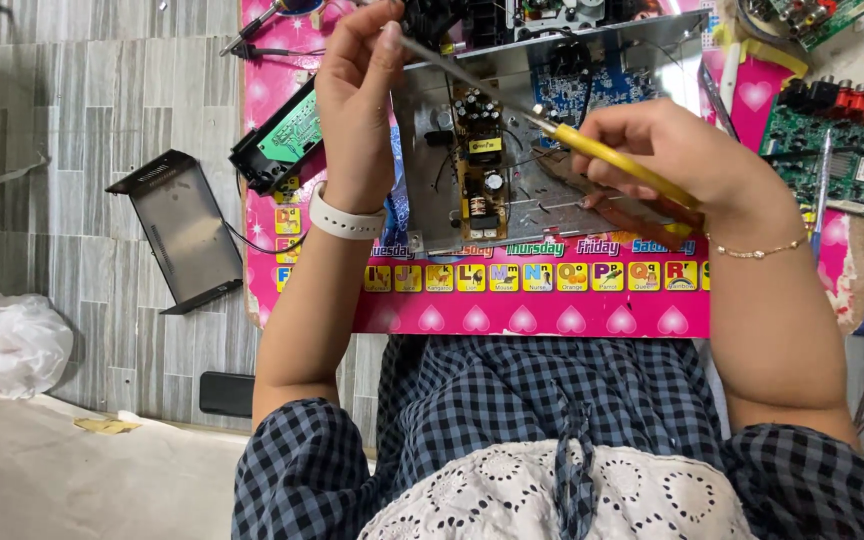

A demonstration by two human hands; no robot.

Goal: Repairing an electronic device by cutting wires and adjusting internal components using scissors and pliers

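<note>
My right hand (672, 150) grips the yellow handle of a long tool (612, 160) that looks like a screwdriver. Its thin metal shaft (472, 80) slants up to the left across an open metal chassis (552, 205). My left hand (357, 90), with a white watch on its wrist, pinches the far end of that shaft between fingertips. Below the shaft, a brown power board (480, 165) with capacitors sits inside the chassis. A blue circuit board (582, 90) lies further back in it. The chassis rests on a pink mat (512, 315) printed with pictures.
A black-framed green board (282, 135) lies at the mat's left edge, wired to the chassis. A black metal cover (182, 225) sits on the grey floor left of the mat. A green board with red connectors (822, 150) is at the right. A white plastic bag (12, 340) lies far left.
</note>
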